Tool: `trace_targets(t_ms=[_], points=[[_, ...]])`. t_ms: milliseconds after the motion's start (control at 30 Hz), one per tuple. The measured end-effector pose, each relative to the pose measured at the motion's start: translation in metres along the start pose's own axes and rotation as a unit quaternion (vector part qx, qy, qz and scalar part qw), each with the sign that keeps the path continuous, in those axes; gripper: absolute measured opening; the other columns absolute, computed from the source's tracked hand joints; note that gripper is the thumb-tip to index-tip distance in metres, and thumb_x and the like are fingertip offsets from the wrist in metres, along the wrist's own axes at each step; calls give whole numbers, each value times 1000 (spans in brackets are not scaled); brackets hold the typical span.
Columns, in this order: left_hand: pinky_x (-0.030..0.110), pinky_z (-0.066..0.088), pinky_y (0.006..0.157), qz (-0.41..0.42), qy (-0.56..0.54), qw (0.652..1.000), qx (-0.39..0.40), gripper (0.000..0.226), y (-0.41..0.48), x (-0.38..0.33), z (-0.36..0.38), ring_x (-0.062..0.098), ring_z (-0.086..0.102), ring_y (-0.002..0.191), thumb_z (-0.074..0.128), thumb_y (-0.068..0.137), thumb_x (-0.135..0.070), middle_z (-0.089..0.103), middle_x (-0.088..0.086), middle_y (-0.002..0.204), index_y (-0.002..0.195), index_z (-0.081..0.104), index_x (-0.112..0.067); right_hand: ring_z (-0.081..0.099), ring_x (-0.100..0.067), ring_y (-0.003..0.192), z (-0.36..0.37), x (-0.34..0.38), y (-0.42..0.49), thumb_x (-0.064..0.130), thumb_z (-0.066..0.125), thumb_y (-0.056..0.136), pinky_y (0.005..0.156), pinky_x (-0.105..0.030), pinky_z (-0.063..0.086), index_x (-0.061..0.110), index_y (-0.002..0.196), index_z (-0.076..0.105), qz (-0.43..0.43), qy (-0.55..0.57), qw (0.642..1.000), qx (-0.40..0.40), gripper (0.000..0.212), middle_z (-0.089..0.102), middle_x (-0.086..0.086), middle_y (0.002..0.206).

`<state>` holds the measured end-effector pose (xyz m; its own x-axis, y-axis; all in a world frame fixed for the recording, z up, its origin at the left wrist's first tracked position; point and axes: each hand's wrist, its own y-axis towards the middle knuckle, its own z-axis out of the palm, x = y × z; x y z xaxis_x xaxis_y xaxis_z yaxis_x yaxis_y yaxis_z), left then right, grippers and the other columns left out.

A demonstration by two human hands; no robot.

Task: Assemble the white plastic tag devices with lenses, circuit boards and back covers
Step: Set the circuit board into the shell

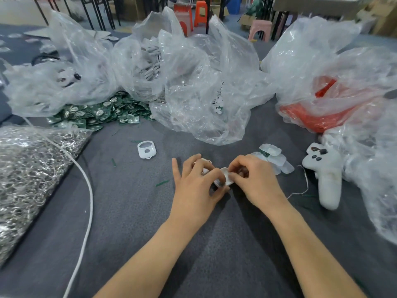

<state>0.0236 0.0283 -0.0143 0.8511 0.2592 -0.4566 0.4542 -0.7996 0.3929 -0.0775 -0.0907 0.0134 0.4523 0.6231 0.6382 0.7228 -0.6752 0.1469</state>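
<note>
**Two-handed pinch**

Low over the grey cloth (129, 211), in the middle: white tag shell (225, 178), clamped between thumb and curled fingers of the left hand (197, 179), little finger splayed free. Pinched at its right edge by the right hand (255, 179). Just right, stacked clear lenses (272, 155); left, a spare shell (146, 149) lying flat; farther back, green circuit boards (101, 115)

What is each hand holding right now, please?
Left hand: fingers curled round the white tag piece.
Right hand: pinches the same white tag piece.
</note>
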Motion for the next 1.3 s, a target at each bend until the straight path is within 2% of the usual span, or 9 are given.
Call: trace_targets(t_ms=[233, 300, 367, 500, 667, 933, 1133, 1233, 1300], points=[[57, 4, 115, 5, -28, 1000, -10, 26, -2, 4, -2, 26, 28, 140, 67, 79, -47, 55, -2, 126, 93, 70, -25, 51, -3, 75, 9, 3, -3, 15, 74, 82, 67, -8, 38, 17, 86, 71, -49, -29, 998, -15, 6, 57, 5, 90], [46, 10, 116, -8, -79, 995, -54, 28, 9, 16, -11, 21, 32, 137, 57, 83, -46, 56, -4, 125, 97, 69, -26, 51, -2, 73, 11, 3, -2, 12, 73, 82, 69, -5, 38, 15, 84, 71, -50, -16, 998, -21, 4, 58, 4, 88], [33, 24, 110, -39, -101, 987, -115, 21, 31, 44, -26, 23, 43, 127, 58, 87, -28, 59, 0, 119, 103, 69, -20, 54, -1, 73, 11, 4, -2, 8, 72, 82, 71, -5, 38, 14, 81, 72, -48, 4, 998, -31, 5, 61, 3, 85], [39, 39, 98, -152, 24, 987, -41, 37, 89, 128, -64, 32, 46, 119, 48, 87, 1, 52, 13, 128, 120, 61, -10, 61, -5, 83, 13, 5, -4, 6, 71, 82, 74, -5, 42, 17, 94, 73, -50, 55, 997, -31, 16, 65, 8, 93], [46, 45, 94, -51, 187, 970, 145, 44, 123, 187, -91, 35, 50, 118, 48, 88, 3, 57, 12, 127, 126, 62, -13, 63, -1, 91, 17, 6, -6, 5, 69, 83, 81, -13, 48, 23, 106, 71, -53, 102, 993, -29, 29, 64, 15, 103], [43, 48, 82, -57, 253, 960, 108, 22, 136, 193, -95, 35, 58, 102, 60, 86, -7, 61, 14, 108, 106, 67, -7, 60, 9, 89, 14, 4, -6, 7, 67, 86, 76, -2, 43, 25, 107, 70, -27, 137, 990, -31, 28, 66, 12, 101], [34, 41, 63, 20, 428, 899, 93, 17, 144, 181, -97, 32, 63, 90, 49, 87, -9, 64, 10, 97, 95, 63, -7, 58, 11, 92, 13, 6, -7, 5, 66, 87, 76, -1, 42, 22, 108, 70, -25, 133, 991, -25, 27, 66, 11, 101], [33, 40, 63, -9, 356, 934, -6, 18, 146, 163, -101, 32, 64, 85, 51, 88, -11, 67, 9, 96, 98, 66, -8, 60, 8, 89, 12, 5, -7, 6, 66, 87, 76, -5, 45, 21, 107, 70, -16, 144, 989, -33, 25, 67, 11, 99], [27, 40, 62, -61, 164, 980, -94, 11, 139, 137, -107, 23, 65, 79, 56, 85, -13, 69, -2, 81, 88, 66, -14, 62, 4, 85, 12, 4, -6, 6, 66, 87, 74, -11, 50, 21, 103, 71, -13, 147, 987, -54, 23, 68, 10, 96]])
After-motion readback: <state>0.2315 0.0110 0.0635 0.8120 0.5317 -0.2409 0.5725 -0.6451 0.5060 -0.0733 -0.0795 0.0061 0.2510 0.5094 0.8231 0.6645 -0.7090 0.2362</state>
